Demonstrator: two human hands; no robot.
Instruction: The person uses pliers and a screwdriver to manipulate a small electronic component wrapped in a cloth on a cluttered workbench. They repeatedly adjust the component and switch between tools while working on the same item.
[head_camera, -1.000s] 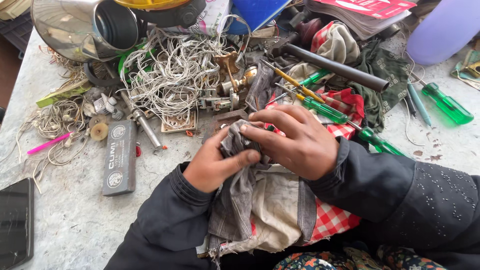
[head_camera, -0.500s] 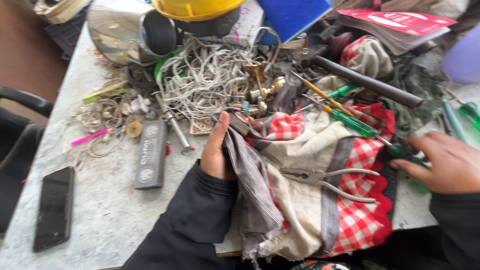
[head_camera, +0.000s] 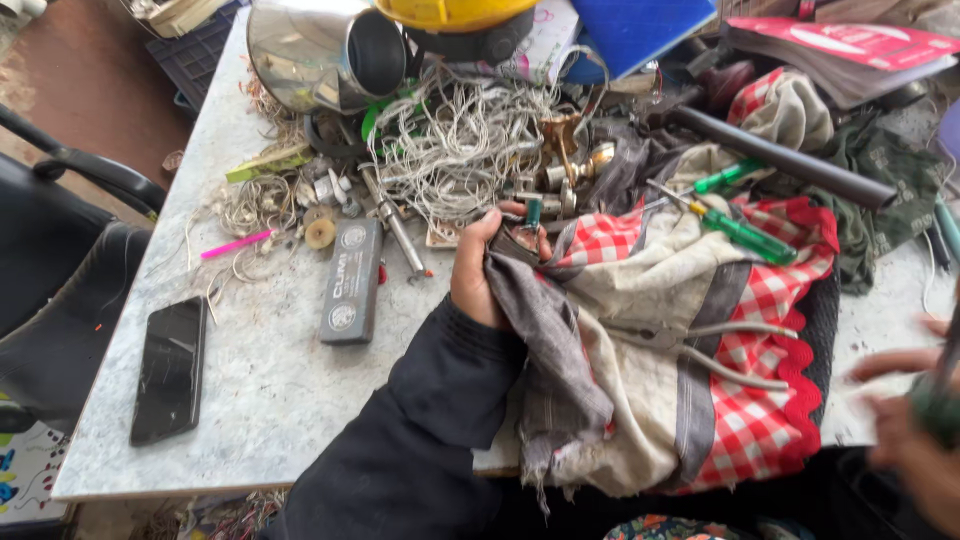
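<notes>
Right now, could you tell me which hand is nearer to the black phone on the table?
Left. The left hand grips the cloth mid-table, right of the black phone; the blurred right hand is at the far right edge.

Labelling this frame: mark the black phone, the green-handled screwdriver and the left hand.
black phone (head_camera: 170, 368): head view, middle of its dark screen.
green-handled screwdriver (head_camera: 748, 238): head view, on the green handle.
left hand (head_camera: 482, 268): head view, back of the hand gripping the grey cloth (head_camera: 545, 340).
</notes>
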